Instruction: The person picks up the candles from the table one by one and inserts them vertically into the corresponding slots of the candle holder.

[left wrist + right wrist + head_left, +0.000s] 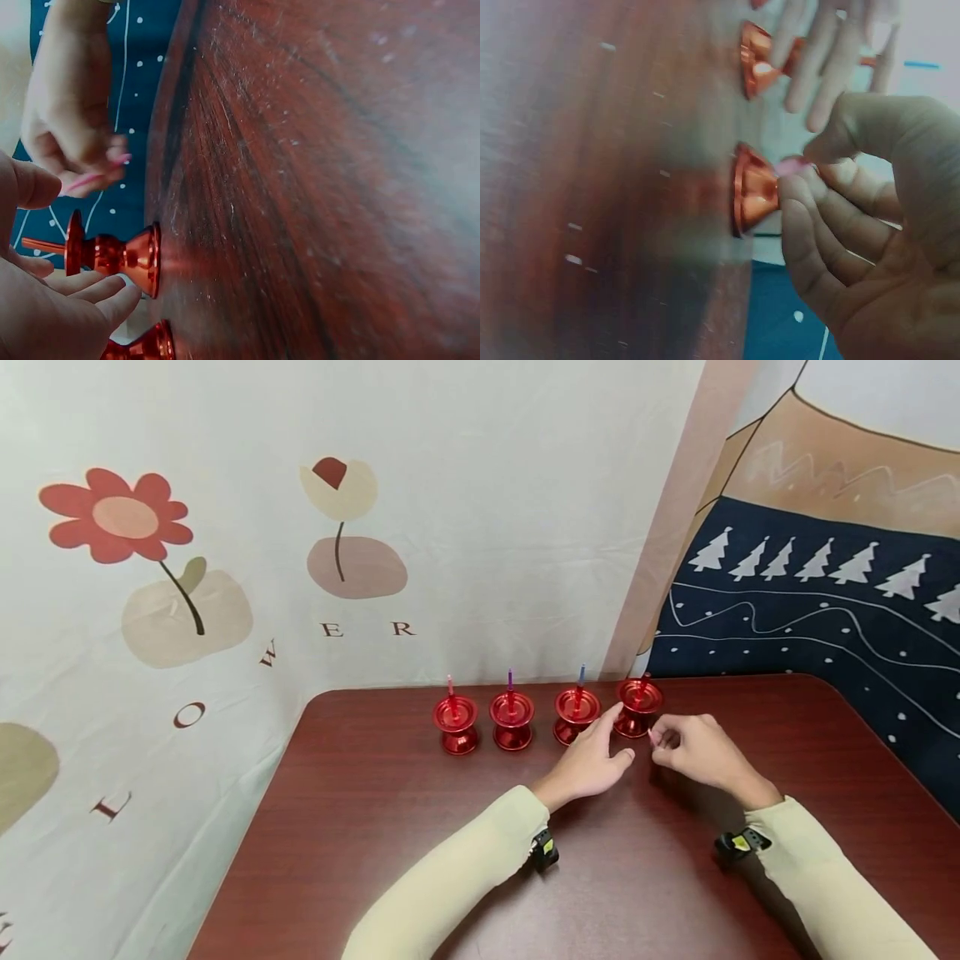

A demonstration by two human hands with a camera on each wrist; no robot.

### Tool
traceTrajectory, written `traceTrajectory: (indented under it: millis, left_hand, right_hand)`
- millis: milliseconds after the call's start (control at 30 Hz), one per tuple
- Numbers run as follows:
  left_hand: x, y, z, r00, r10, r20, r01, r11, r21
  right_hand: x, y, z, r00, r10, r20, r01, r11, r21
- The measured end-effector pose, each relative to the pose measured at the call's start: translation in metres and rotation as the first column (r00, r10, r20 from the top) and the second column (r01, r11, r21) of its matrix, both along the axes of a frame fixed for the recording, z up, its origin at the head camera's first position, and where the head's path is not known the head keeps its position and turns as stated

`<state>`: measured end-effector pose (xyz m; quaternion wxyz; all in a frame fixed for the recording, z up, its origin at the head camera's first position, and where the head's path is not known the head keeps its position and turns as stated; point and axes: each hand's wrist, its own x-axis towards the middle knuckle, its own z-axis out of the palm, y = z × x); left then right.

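Observation:
My right hand (703, 748) pinches a slim pink candle (88, 180) between thumb and fingertips, just right of the rightmost red metallic candle holder (634, 725). A short red tube (43, 245) stands up from that holder's dish. My left hand (588, 762) is at the same holder's left side, fingers extended and thumb apart. Its fingers overlap the neighbouring holder (576, 703), which bears a blue candle (582, 675). Farther left, one holder (512, 735) carries a purple candle (511, 679) and another (458, 739) a pale pink candle (450, 683).
All the holders line up near the back edge of a dark red-brown wooden table (360, 827). Behind it hangs a pale cloth (495, 527) printed with flowers and letters. A navy cloth (795, 635) with white trees covers the right side.

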<state>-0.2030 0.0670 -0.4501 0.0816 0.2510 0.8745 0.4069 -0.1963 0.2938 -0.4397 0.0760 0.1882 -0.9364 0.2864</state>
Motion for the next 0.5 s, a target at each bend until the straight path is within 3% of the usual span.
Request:
traceTrajectory:
  millis: [267,500]
  left_hand:
    - [-0.014,0.021,-0.001,0.997,0.051,0.061,-0.053,0.998,0.024]
    - [-0.025,0.035,-0.008,0.991,0.102,0.09,-0.107,0.993,0.056]
  right_hand:
    - [-0.009,0.007,0.017,0.971,-0.214,-0.103,0.198,0.969,-0.145]
    - [-0.021,0.003,0.021,0.975,-0.22,-0.02,0.215,0.967,-0.139]
